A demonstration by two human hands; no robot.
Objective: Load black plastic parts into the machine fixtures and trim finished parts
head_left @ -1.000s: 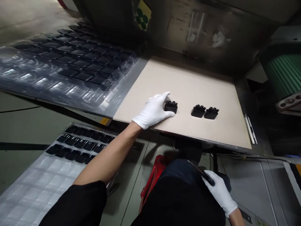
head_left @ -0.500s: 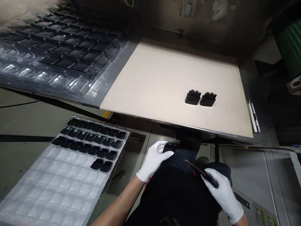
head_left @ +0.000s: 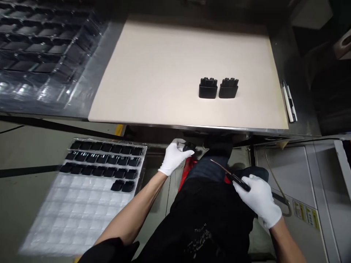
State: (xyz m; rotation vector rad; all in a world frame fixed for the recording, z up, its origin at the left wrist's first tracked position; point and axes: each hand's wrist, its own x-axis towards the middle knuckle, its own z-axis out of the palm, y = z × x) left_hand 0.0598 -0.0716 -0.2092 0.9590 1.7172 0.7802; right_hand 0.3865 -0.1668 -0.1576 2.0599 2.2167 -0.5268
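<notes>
Far to the left of the left hand [head_left: 173, 159], a clear blister tray [head_left: 68, 219] is seen low beside the person, and its upper rows are filled with black parts [head_left: 104, 159]. Above it and further back, a stack of clear trays [head_left: 41, 54] is laid on the worktop [head_left: 164, 73]. The left hand, in a white glove, is closed around a small black part [head_left: 188, 147], which is held at the fingertips just under the front edge of the worktop. Above and to the right of this hand, two more black pieces [head_left: 218, 88] are placed side by side on the beige sheet, touching or nearly touching each other, well apart from the held part. To the lower right, the right hand [head_left: 259, 199], also gloved, is clamped on the dark handle of a thin tool [head_left: 231, 176], whose tip is pointed up and left toward the left hand. It is rested on the person's lap. Beyond it, at the right edge of the worktop, a pen-like object [head_left: 289, 102] is laid.
</notes>
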